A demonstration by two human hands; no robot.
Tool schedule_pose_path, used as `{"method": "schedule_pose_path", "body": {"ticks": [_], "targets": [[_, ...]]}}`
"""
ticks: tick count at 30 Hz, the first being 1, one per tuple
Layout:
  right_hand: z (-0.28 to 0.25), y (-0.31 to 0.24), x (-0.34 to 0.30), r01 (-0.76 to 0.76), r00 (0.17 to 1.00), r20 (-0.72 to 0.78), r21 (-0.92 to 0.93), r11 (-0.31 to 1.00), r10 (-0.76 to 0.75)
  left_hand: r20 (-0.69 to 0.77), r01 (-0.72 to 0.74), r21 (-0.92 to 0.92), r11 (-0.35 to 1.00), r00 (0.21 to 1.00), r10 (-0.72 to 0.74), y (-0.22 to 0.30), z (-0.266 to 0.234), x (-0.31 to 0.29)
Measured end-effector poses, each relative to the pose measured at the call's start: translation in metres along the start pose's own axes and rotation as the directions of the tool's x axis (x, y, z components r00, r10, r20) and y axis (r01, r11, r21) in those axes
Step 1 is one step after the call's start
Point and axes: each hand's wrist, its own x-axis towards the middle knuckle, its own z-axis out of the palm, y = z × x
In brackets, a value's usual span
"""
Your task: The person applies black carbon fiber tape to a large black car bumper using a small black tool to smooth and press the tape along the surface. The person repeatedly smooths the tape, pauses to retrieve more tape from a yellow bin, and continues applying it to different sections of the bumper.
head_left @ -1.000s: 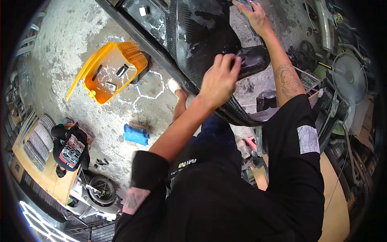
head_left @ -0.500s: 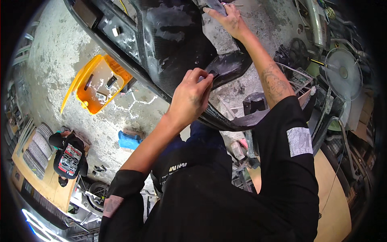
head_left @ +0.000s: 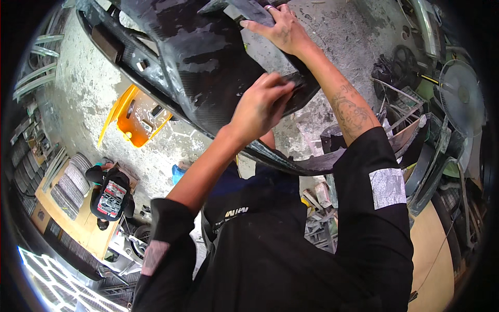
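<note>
A large black car body panel (head_left: pixel 195 67) with a carbon-like weave and dull, scuffed patches spans the upper middle. It resembles a bumper, with a long curved rim and an open cut-out at its right. My left hand (head_left: pixel 262 106) is closed, fingertips pressed to the narrow black arm beside the cut-out. Whatever is pinched there is hidden and smeared by motion. Farther off, my right hand (head_left: pixel 285 32) grips the greyish edge strip (head_left: pixel 252 11) of the panel, its thumb stretched to the left along it.
A yellow plastic tub (head_left: pixel 136 125) with small items stands on the stained concrete left of the panel. Another person (head_left: pixel 112 195) is low down at the lower left, by a wooden board. A standing fan (head_left: pixel 462 93) and metal frames crowd the right side.
My left hand has slid away from me and rightward along the panel's narrow arm. My right hand keeps its hold on the edge. The whole view has shifted a little.
</note>
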Motion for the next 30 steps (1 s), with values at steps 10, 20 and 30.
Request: {"method": "schedule_pose_path", "body": {"ticks": [10,20,30], "targets": [[-0.005,-0.002,0.001,0.055,0.998,-0.04,0.072,0.996,-0.053,0.011,-0.068,-0.137,0.988,0.997,0.07,-0.017,0.013,0.012],[-0.003,-0.003,0.002,0.112,0.994,-0.023,0.029,0.993,-0.111,0.029,-0.061,-0.119,0.991,0.997,0.065,-0.029,0.014,0.015],[0.003,0.003,0.006,0.119,0.992,0.04,-0.026,0.993,-0.118,0.067,-0.038,-0.048,0.998,0.997,0.041,-0.029,0.024,0.028]]}}
